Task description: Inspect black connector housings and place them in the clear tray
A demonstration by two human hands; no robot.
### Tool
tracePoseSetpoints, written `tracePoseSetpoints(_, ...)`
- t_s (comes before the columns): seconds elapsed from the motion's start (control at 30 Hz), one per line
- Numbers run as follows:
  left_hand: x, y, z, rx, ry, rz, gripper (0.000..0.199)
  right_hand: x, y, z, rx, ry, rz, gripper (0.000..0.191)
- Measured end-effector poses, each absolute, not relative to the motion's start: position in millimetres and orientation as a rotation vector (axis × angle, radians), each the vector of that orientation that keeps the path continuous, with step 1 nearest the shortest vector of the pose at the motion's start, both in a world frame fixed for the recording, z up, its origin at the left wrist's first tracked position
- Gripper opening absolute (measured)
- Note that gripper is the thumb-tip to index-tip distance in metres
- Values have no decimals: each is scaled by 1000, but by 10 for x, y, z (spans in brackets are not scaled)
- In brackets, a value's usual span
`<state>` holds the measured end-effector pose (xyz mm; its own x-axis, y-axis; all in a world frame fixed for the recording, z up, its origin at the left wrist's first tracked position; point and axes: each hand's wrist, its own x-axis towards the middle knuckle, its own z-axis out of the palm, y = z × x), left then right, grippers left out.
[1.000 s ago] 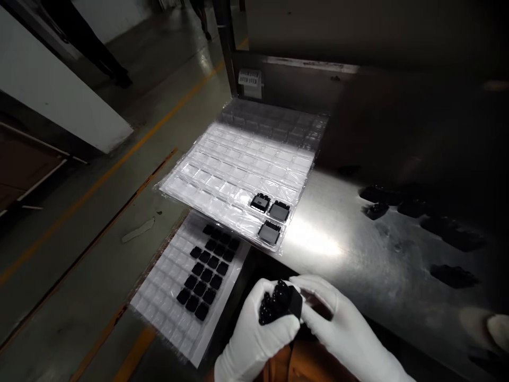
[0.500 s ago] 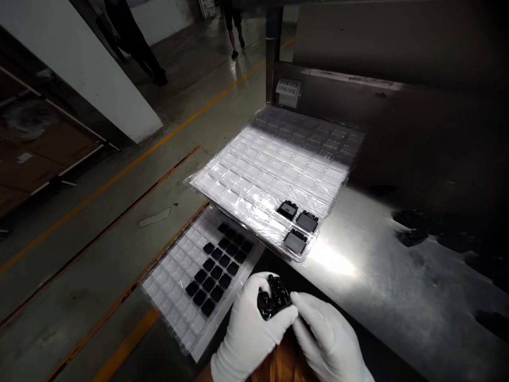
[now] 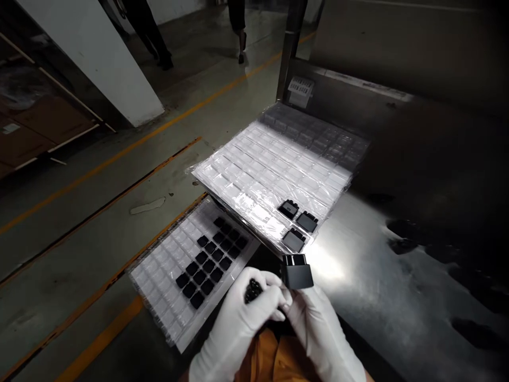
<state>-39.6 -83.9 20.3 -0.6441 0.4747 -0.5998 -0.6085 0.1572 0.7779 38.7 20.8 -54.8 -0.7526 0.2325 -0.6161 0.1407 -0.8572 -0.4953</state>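
My left hand (image 3: 251, 313), in a white glove, is curled around a cluster of small glossy black parts (image 3: 253, 291). Close beside it, my white-gloved right hand (image 3: 318, 326) grips a black plastic housing (image 3: 299, 275), a boxy piece with an open slotted top end. The fingertips of both hands meet just below the housing, so the exact contact there is hidden. In front of the hands lies a clear plastic blister tray (image 3: 242, 159), with three black housings (image 3: 294, 240) in its near right corner.
A lower blister tray (image 3: 159, 281) at the left holds several black pieces (image 3: 199, 277). The metal bench (image 3: 382, 286) extends right, with dark pieces (image 3: 401, 228) on it. A metal post (image 3: 289, 48) rises behind the upper tray. Two people's legs (image 3: 237, 26) show beyond.
The black housing has come into view above my right hand. My left hand has closed further over the small black parts, and both hands have drawn together. The view has shifted slightly.
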Motion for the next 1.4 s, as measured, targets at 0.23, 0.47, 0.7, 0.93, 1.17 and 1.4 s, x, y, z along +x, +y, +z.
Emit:
tracePoseSetpoints(0.23,-345,-852,82,-494,908,1891,41,548,388,-378,-971,-873,2755,28)
tracePoseSetpoints(0.47,-271,-711,104,-525,743,1923,54,639,511,-315,-977,-837,2748,25)
tracePoseSetpoints(0.7,-217,-575,101,-457,737,1901,58,687,575,-293,-923,-791,2778,28)
tracePoseSetpoints(0.93,-226,-500,184,-473,441,1840,73,780,646,-361,-961,-785,2775,29)
tracePoseSetpoints(1.17,-201,-526,151,-486,499,1877,74,922,683,-481,-973,-868,2706,30)
tracePoseSetpoints(1.4,-210,-592,107,-244,784,1878,76,955,701,-460,-972,-910,2684,26)
